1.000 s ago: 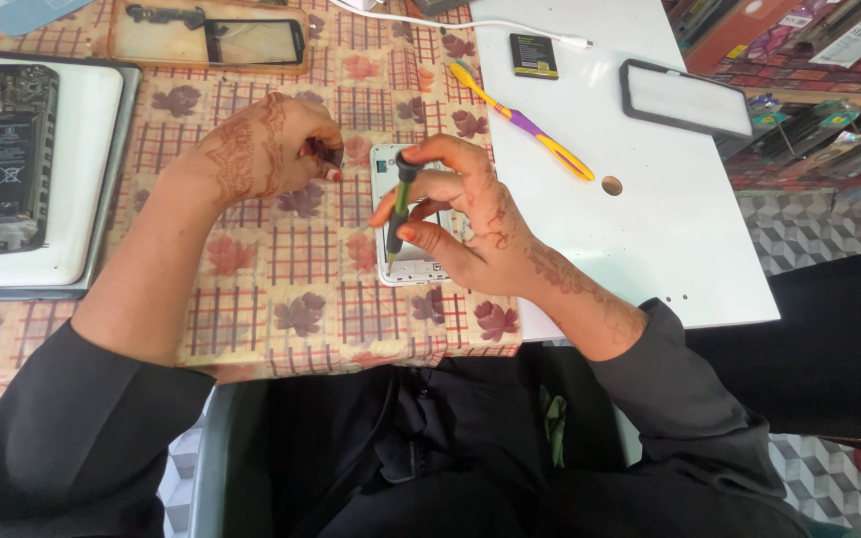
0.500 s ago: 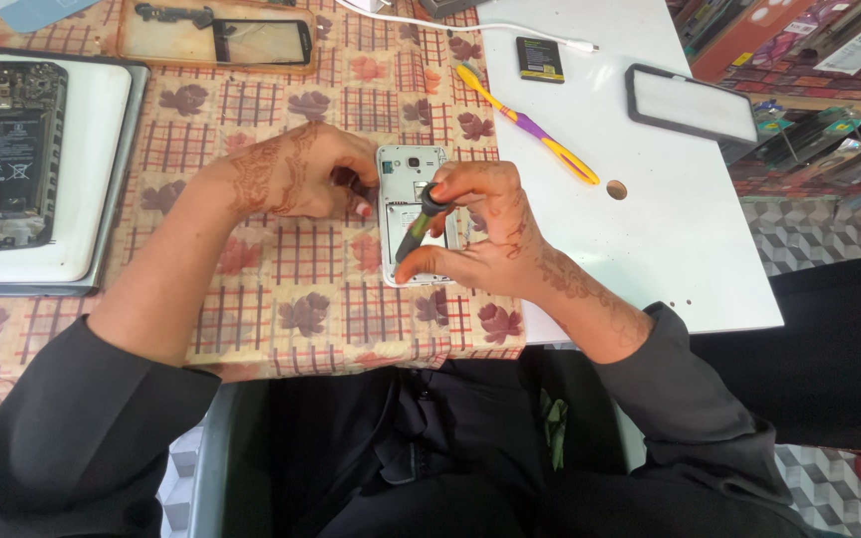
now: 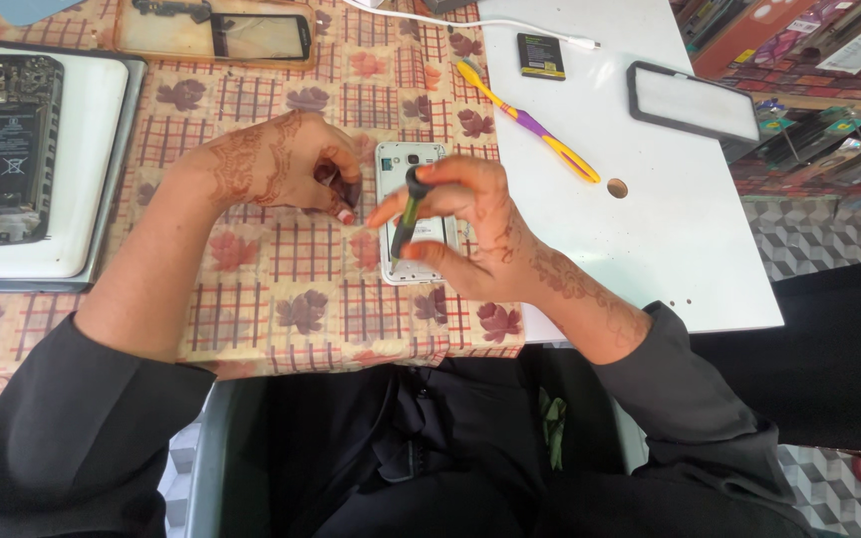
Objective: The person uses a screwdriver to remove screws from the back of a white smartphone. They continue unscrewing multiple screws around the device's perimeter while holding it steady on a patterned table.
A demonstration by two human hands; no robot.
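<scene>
A white phone [image 3: 404, 164] with its back cover off lies face down on the patterned tablecloth. My right hand [image 3: 470, 234] holds a small dark screwdriver [image 3: 407, 211] with a green band, tip pointing down over the phone's lower half. My left hand [image 3: 281, 164] rests on the cloth just left of the phone, its fingers curled by the phone's left edge and pinching something small and dark that I cannot make out.
A white tray [image 3: 92, 169] holding an opened device sits at left. A brown tray with a black screen frame [image 3: 256, 35] is at the back. On the white board [image 3: 670, 199] lie a yellow-purple tool [image 3: 530, 125], a small battery [image 3: 540, 55], a black phone frame [image 3: 692, 100] and a white cable [image 3: 510, 22].
My left hand has shifted a little left, off the phone's edge. My right hand still holds the screwdriver, now tilted more upright over the phone.
</scene>
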